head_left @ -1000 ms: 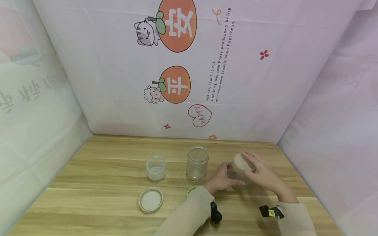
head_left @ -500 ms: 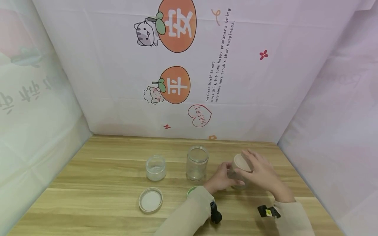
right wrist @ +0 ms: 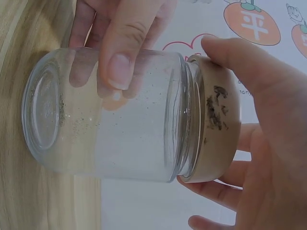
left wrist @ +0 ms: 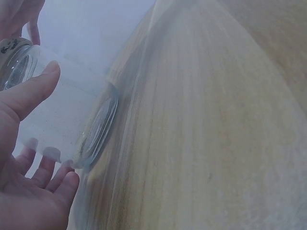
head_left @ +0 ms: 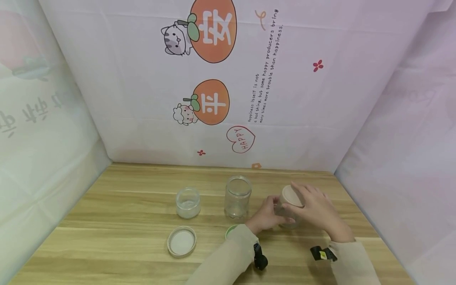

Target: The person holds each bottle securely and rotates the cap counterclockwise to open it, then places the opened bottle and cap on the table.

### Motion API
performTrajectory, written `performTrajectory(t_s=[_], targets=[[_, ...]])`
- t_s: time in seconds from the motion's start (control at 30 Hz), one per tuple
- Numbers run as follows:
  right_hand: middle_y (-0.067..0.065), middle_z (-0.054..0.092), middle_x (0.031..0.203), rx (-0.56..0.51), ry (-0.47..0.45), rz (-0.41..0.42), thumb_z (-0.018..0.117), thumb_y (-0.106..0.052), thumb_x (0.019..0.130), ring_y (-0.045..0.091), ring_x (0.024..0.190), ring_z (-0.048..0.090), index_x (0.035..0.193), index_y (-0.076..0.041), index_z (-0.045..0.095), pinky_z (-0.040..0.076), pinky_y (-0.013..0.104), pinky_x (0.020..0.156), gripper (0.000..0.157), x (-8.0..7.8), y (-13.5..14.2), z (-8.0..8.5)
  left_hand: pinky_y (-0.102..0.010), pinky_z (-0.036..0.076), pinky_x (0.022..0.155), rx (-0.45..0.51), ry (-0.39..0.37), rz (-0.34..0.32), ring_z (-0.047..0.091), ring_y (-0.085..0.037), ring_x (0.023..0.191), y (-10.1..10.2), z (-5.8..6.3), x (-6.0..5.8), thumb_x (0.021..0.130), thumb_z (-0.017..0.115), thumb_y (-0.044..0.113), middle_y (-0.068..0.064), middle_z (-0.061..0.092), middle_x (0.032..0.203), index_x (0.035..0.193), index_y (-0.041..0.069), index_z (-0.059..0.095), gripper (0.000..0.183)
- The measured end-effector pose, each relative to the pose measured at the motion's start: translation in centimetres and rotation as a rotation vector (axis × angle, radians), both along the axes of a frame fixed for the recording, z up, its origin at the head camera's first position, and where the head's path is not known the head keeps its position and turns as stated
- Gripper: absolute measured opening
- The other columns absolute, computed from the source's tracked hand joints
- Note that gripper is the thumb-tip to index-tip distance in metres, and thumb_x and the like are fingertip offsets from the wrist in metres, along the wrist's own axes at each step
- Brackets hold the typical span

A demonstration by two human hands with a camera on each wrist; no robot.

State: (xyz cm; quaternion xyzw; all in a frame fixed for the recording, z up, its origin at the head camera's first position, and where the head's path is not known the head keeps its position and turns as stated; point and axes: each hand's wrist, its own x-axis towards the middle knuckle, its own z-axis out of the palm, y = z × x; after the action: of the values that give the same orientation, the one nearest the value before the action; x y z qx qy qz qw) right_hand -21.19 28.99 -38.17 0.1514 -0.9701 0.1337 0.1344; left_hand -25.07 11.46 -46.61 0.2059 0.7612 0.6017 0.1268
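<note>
A clear glass jar with a beige lid stands on the right of the wooden table. My left hand grips the jar's body, thumb on one side and fingers on the other, as the left wrist view also shows. The right hand holds the lid by its rim, with the thumb on the near side and fingers around the far side. Dark smudges mark the lid's side in the right wrist view, and small specks show on the glass. The lid sits over the jar's mouth; how tight it is I cannot tell.
Left of my hands stand a taller lidless jar and a short lidless jar. A pale lid lies inside up in front. A green-edged round thing is mostly hidden by the left sleeve. Printed cloth walls the table's back.
My right hand has shifted slightly left, and its thumb has moved leftward around the lid's near rim. The left hand and the jar stay in place.
</note>
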Motion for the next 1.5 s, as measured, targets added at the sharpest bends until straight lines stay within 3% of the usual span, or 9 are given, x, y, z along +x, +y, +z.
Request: performTrajectory(t_s=[0.23,0.6,0.87,1.3,1.5], targets=[[0.025,0.055,0.136,-0.007,0.001,-0.002,0.065,-0.060,0.091,0.049,0.122,0.050,0.146,-0.003,0.049,0.036,0.073,0.092,0.081,0.0,-0.1,0.1,-0.036,0.043,0.103,-0.002,0.002,0.006,0.048,-0.021,0.124,0.1,0.0,-0.1,0.081,0.087,0.026,0.000,0.046,0.130,0.139,0.009,0.043,0.075],[0.027,0.056,0.132,-0.062,-0.017,-0.002,0.069,-0.056,0.090,0.045,0.113,0.053,0.144,-0.001,0.051,0.050,0.060,0.077,0.080,-0.1,0.0,0.5,-0.038,0.043,0.104,0.000,0.000,0.016,0.048,-0.023,0.125,0.1,-0.1,0.0,0.080,0.088,0.025,0.000,0.047,0.131,0.137,0.010,0.044,0.073],[0.026,0.054,0.135,-0.088,-0.026,0.012,0.068,-0.057,0.090,0.046,0.120,0.049,0.146,-0.004,0.050,0.046,0.066,0.085,0.078,0.1,0.1,1.1,-0.038,0.043,0.104,0.003,0.006,0.003,0.048,-0.022,0.125,0.1,0.1,0.1,0.080,0.088,0.024,0.001,0.047,0.131,0.137,0.010,0.044,0.073],[0.023,0.058,0.129,-0.133,-0.003,0.052,0.072,-0.050,0.090,0.041,0.111,0.055,0.143,-0.004,0.053,0.050,0.064,0.080,0.073,1.1,0.8,1.3,-0.040,0.044,0.102,-0.008,-0.019,0.011,0.048,-0.026,0.124,-0.1,0.2,0.4,0.080,0.087,0.025,-0.004,0.046,0.133,0.138,0.011,0.043,0.075],[0.023,0.057,0.131,-0.160,0.003,0.061,0.075,-0.047,0.089,0.043,0.118,0.052,0.141,-0.005,0.054,0.045,0.069,0.088,0.070,1.6,1.5,1.3,-0.040,0.044,0.102,-0.013,-0.020,0.010,0.048,-0.026,0.123,-0.1,0.2,0.3,0.080,0.087,0.025,-0.003,0.045,0.132,0.139,0.011,0.043,0.075]])
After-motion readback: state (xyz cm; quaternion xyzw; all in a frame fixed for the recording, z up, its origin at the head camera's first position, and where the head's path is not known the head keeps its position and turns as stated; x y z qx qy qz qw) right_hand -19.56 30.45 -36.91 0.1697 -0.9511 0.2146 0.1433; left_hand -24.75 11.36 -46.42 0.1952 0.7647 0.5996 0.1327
